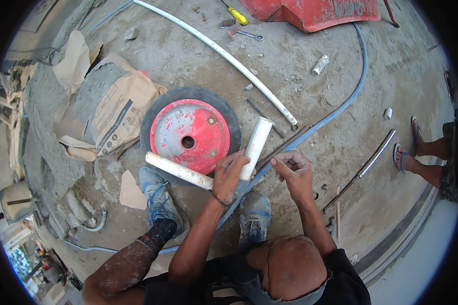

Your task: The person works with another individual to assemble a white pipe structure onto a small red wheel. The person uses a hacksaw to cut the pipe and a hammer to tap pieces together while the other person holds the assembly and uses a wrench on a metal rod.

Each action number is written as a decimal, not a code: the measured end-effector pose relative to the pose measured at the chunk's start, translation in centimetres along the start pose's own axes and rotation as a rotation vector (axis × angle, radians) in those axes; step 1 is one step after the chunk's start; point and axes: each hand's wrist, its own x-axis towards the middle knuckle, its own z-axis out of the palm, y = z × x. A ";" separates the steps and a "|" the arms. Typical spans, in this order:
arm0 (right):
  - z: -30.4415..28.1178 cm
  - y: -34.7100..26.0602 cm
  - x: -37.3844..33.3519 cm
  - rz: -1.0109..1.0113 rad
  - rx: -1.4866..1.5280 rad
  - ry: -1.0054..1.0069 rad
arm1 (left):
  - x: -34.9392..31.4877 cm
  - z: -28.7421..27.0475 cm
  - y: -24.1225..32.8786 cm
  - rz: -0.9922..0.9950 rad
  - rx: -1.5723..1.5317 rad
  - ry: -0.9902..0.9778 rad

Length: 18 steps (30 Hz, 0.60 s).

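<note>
My left hand (230,175) is closed around a short white pipe (259,140) that slants up and away from me. A second white pipe (179,171) runs left from the same hand, across the wheel's near edge; how the two meet is hidden by my fingers. Just right of them, my right hand (295,175) is raised with thumb and fingertips pinched together; anything between them is too small to make out. The red wheel (164,133) with its black tyre (229,114) lies flat on the ground beyond my left hand. A blue hose (359,86) passes below my hands.
A torn cement bag (122,114) lies left of the wheel. Further off are a long white pipe (213,46), a yellow screwdriver (237,16), a wrench (247,33) and a red metal tray (310,12). Another person's sandalled foot (403,157) and a metal bar (376,152) are at right.
</note>
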 end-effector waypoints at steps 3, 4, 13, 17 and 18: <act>-5.4 1.9 1.1 0.006 -0.088 0.098 | -1.9 0.8 5.9 0.039 -0.194 -0.009; -8.0 3.9 1.7 -0.048 -0.325 0.129 | -2.5 0.9 8.3 0.012 -0.269 -0.018; -9.4 -10.7 -5.6 0.035 -0.008 -0.225 | -9.6 -3.2 22.5 0.129 -0.900 -0.269; 0.7 -23.6 -15.7 -0.641 -1.327 -0.363 | -21.3 -4.4 32.7 0.201 -0.980 -0.276; 1.1 -23.4 -16.8 -0.577 -1.293 -0.392 | -24.9 -5.1 34.3 0.267 -0.984 -0.219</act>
